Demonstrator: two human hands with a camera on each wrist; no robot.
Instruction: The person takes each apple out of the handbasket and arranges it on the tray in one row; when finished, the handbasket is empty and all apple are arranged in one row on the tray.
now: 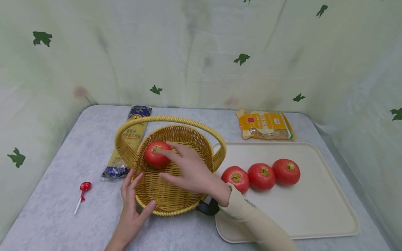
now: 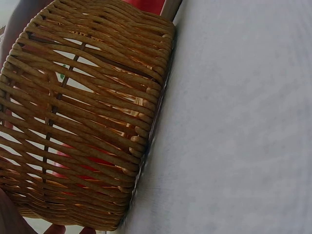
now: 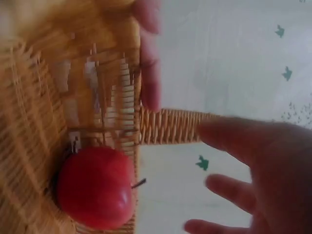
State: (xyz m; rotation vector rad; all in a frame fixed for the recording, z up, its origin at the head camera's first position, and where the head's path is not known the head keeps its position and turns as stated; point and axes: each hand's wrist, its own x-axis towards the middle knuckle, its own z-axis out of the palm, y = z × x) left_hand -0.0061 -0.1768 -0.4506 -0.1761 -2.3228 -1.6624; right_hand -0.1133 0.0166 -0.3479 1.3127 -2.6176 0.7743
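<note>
A yellow wicker basket [image 1: 169,195] with an arched handle stands on the table. Inside it, at the left, lies a red apple [image 1: 155,158]; the right wrist view shows its dark stem. My right hand [image 1: 188,167] is over the basket with fingers spread; in the right wrist view these fingers are apart from the apple. My left hand [image 1: 133,202] holds the basket's near left rim, fingers at the side and thumb at the front. The left wrist view shows the basket's woven wall [image 2: 83,107] close up, with the left fingertips partly cut off.
A beige tray [image 1: 314,209] at the right bears three more apples [image 1: 261,177] in a row. Behind it lies an orange grain bag [image 1: 265,125]. A spaghetti pack [image 1: 114,164] lies left of the basket, partly behind it. Further left is a red lollipop [image 1: 84,188].
</note>
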